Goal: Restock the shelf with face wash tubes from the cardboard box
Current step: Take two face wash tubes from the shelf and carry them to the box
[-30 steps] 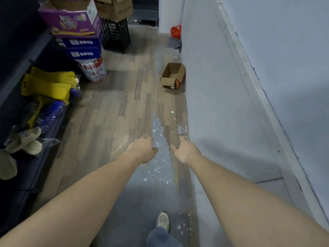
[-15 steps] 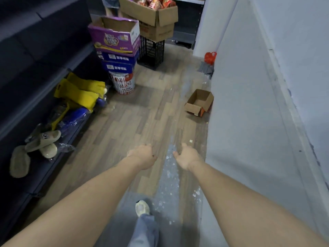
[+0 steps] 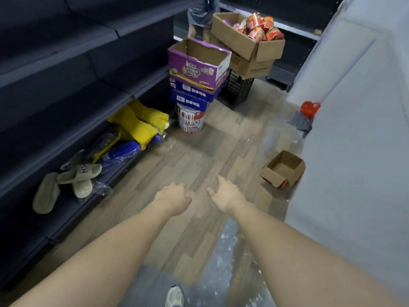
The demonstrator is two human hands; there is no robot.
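Observation:
My left hand (image 3: 174, 197) and my right hand (image 3: 225, 194) reach forward side by side over the wooden floor, both holding nothing. The left hand's fingers are curled loosely, the right hand's fingers are spread. A small open cardboard box (image 3: 283, 169) lies on the floor against the right wall, ahead and to the right of my right hand; it looks empty from here. Dark shelves (image 3: 66, 89) run along the left side. No face wash tubes are visible.
Slippers (image 3: 77, 173) and yellow and blue packages (image 3: 137, 125) lie on the lowest left shelf. Ahead stand a purple box (image 3: 197, 65) on blue boxes and a white bucket (image 3: 191, 119), a black crate, and cardboard boxes of noodle cups (image 3: 245, 38). A person's legs stand behind them.
The view has moved forward along the aisle and tilted up. The small box and the stacked boxes are nearer. Both hands stay stretched out in front, holding nothing.

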